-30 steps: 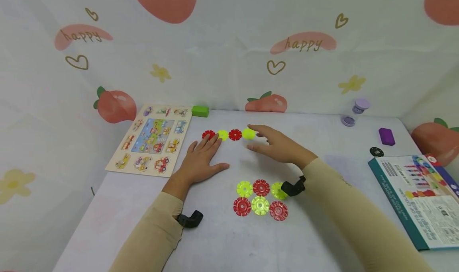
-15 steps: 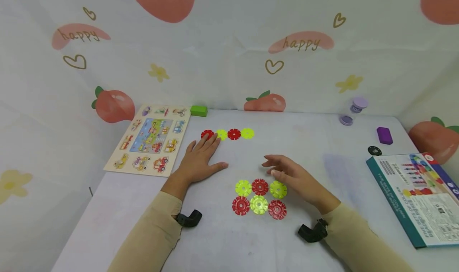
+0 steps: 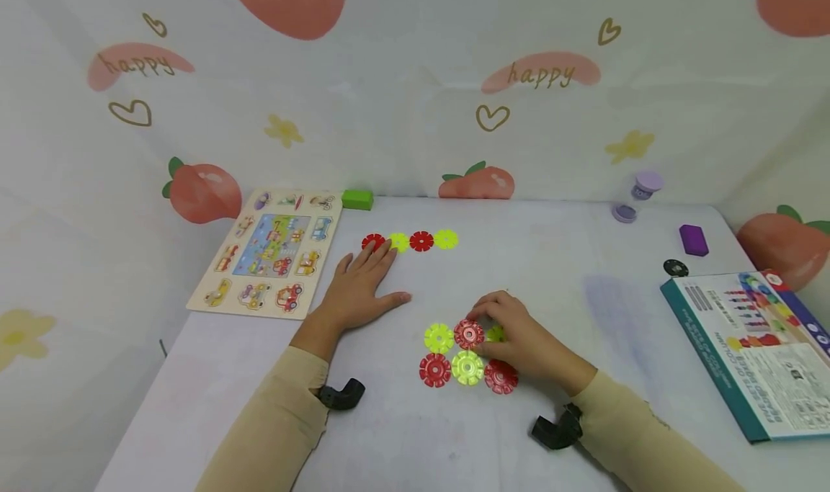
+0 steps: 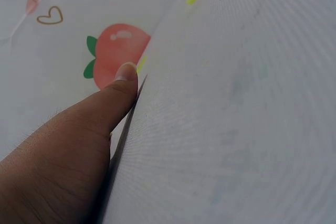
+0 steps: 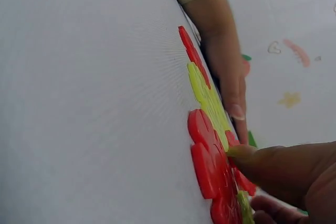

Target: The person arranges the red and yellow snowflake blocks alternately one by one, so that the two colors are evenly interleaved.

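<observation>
My left hand (image 3: pixel 359 290) lies flat with spread fingers, its fingertips over a red notched plastic disc (image 3: pixel 369 241) and at the edge of a yellow-green one (image 3: pixel 400 242) in the back row. That row runs on with another red disc (image 3: pixel 421 241) and a yellow-green disc (image 3: pixel 446 239). Nearer me, my right hand (image 3: pixel 519 337) pinches a red disc (image 3: pixel 468 333) between thumb and fingers. It partly covers a yellow-green disc (image 3: pixel 496 333). Beside these lie a yellow-green disc (image 3: pixel 438 338), a red disc (image 3: pixel 435 370), a yellow-green disc (image 3: pixel 467 367) and a red disc (image 3: pixel 501 377).
A wooden picture puzzle board (image 3: pixel 266 254) lies at the left, a green block (image 3: pixel 357 199) at its far corner. To the right are a lilac hourglass-shaped object (image 3: pixel 637 197), a purple block (image 3: pixel 694 240), a black disc (image 3: pixel 676 268) and a flat printed box (image 3: pixel 755 355).
My right hand has come back from the rear row of discs to the near group and now pinches its middle red disc. My left hand stays in place.
</observation>
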Motion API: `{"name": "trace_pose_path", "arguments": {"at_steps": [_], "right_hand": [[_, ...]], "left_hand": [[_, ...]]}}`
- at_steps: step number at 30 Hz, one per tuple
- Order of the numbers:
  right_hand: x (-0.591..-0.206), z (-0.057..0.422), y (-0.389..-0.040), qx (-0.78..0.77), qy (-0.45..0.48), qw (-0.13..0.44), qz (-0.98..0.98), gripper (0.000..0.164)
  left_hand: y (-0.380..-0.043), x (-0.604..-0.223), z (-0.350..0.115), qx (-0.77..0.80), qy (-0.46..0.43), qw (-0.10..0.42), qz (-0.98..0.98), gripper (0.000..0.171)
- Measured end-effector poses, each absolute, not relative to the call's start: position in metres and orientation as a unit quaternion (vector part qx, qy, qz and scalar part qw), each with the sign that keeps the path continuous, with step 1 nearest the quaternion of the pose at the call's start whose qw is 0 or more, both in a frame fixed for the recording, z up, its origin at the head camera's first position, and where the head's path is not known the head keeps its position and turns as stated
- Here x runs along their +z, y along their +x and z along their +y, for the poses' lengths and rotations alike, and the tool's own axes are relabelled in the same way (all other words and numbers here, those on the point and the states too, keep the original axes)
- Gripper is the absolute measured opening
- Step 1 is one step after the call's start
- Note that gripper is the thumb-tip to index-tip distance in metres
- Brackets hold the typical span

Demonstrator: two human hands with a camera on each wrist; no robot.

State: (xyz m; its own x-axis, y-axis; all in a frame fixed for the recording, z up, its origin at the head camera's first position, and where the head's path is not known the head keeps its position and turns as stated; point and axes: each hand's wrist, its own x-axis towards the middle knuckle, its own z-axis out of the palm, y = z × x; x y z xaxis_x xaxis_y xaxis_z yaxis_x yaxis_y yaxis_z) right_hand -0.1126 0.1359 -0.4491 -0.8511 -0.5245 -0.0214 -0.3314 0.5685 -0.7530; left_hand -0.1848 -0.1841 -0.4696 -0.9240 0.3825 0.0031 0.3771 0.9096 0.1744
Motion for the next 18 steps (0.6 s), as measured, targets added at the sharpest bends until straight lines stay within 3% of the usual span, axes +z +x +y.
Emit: {"name": "trace_pose_path", "arguments": {"at_steps": [9, 18], "right_hand": [[-0.431, 0.140, -0.123, -0.487, -0.168, 0.136, 0.846, 0.020], [-0.414, 0.149, -0.191, -0.566, -0.069, 0.097, 0.816, 0.023]], "left_hand": [[-0.185, -0.468, -0.184, 0.089, 0.197, 0.010, 0.976, 0.097], [-0.185, -0.471, -0.185, 0.092, 0.198, 0.005, 0.976, 0.096]]}}
